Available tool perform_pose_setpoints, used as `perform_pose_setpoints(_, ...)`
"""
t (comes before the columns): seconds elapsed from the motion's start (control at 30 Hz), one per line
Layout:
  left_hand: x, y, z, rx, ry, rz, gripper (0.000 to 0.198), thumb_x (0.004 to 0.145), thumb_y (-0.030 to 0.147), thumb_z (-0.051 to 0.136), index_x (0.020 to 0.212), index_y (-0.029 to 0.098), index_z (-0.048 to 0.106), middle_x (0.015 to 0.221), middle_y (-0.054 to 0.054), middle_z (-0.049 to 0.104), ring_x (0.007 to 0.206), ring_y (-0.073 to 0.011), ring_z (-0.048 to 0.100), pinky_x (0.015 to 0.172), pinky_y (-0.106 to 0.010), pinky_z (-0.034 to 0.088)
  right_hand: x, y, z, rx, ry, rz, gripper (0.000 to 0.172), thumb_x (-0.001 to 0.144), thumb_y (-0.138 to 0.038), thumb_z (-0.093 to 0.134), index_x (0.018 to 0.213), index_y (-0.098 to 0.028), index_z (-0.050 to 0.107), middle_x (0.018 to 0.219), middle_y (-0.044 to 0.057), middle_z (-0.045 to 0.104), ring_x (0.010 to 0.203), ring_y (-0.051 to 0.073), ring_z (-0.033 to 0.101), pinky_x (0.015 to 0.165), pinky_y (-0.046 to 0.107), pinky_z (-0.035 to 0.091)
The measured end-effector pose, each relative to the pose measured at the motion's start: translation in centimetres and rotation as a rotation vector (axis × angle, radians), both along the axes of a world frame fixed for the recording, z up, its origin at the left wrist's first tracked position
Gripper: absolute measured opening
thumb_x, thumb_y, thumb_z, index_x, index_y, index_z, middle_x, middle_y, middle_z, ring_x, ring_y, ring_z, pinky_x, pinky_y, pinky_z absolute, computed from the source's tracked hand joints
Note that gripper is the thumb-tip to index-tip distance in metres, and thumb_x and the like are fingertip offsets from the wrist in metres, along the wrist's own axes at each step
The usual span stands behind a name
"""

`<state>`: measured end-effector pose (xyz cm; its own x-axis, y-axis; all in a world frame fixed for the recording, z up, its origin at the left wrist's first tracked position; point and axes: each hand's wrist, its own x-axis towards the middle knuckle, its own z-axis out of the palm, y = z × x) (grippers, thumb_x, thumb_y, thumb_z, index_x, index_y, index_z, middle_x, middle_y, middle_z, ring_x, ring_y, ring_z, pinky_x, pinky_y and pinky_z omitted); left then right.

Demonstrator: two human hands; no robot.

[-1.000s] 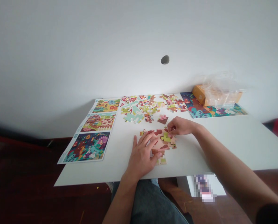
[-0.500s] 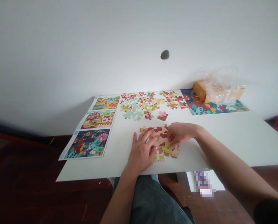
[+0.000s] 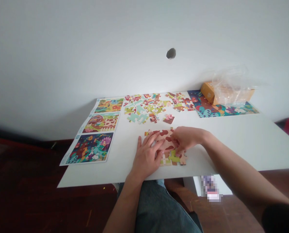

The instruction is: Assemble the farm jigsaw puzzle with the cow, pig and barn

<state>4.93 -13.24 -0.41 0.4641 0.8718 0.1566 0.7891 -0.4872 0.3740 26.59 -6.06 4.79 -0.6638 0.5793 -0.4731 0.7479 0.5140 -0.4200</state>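
A partly joined jigsaw puzzle point(image 3: 165, 145) lies near the table's front edge, showing a cream cow pattern with brown patches and a strip of green and white fence along the bottom. My left hand point(image 3: 149, 153) rests flat on its left part, fingers spread, covering several pieces. At the lower right, my right hand point(image 3: 183, 140) has curled fingers, with thumb and fingertips on a light green puzzle piece point(image 3: 174, 156). That piece sits among its neighbours in the bottom row; whether it is fully seated I cannot tell. My right hand hides the puzzle's upper right part.
Loose puzzle pieces point(image 3: 144, 108) lie at the back of the white table point(image 3: 219, 142). A picture sheet point(image 3: 101, 124) overhangs the left edge. At the back right, an orange box point(image 3: 208, 92) and clear plastic packaging point(image 3: 231, 87) rest on a dark finished puzzle point(image 3: 205, 110).
The green piece has settled lower and flatter among the bottom-row pieces under my right hand. My left hand stays in place. The view has tilted slightly.
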Motion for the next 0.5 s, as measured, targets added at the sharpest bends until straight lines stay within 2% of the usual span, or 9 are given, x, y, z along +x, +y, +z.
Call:
perform_pose_setpoints(0.13, -0.08, -0.02, -0.08, 0.005, 0.0, -0.001, 0.042, 0.093, 0.025, 0.051, 0.134, 0.03, 0.058, 0.154, -0.004, 0.043, 0.145, -0.0286, 0.033, 0.119, -0.065, 0.016, -0.03, -0.11, 0.03, 0.071, -0.02, -0.022, 0.048, 0.062, -0.065, 0.078, 0.062, -0.018, 0.067, 0.059, 0.001, 0.065, 0.049, 0.013, 0.048, 0.051, 0.028, 0.027)
perform_pose_setpoints(0.37, -0.08, -0.07, 0.12, 0.007, -0.004, -0.009, 0.042, 0.094, 0.027, 0.05, 0.135, 0.03, 0.058, 0.154, -0.006, 0.043, 0.145, -0.0289, 0.033, 0.119, -0.064, 0.015, -0.22, -0.16, -0.04, 0.126, -0.064, -0.034, 0.05, 0.061, -0.067, 0.077, 0.065, -0.018, 0.068, 0.06, 0.003, 0.064, 0.052, 0.014, 0.049, 0.054, 0.029, 0.028)
perform_pose_setpoints(0.5, -0.03, -0.08, 0.07, 0.001, -0.009, -0.015, 0.043, 0.092, 0.039, 0.057, 0.134, 0.029, 0.058, 0.155, -0.007, 0.041, 0.145, -0.0318, 0.031, 0.118, -0.067, 0.015, -0.18, -0.11, 0.0, 0.124, -0.036, -0.032, 0.049, 0.06, -0.066, 0.078, 0.067, -0.019, 0.068, 0.06, 0.002, 0.062, 0.052, 0.014, 0.048, 0.054, 0.029, 0.026)
